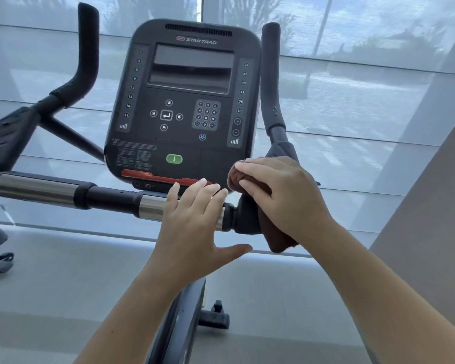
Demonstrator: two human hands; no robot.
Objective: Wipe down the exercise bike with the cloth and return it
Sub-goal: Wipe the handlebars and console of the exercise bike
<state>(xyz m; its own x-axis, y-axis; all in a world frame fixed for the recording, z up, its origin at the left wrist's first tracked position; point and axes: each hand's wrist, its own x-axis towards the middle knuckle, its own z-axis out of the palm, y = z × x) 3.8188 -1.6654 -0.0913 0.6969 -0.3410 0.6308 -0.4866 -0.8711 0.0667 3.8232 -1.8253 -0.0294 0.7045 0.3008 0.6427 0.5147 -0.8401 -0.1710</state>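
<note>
Brown cloth (275, 239) sits bunched under our right hand (279, 195), whose curled fingers grip it against the black joint of the handlebar (108, 197). Just beside those fingertips, our left hand (195, 222) rests on the chrome section, fingers straight and relaxed, below the console (184, 101).

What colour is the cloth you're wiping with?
The cloth is plain dark brown, seen best in the head view, hanging below the right hand.

Daylight filters through sheer window shades (352, 101) above a pale grey floor (63, 285), beside a beige wall (431, 232).
</note>
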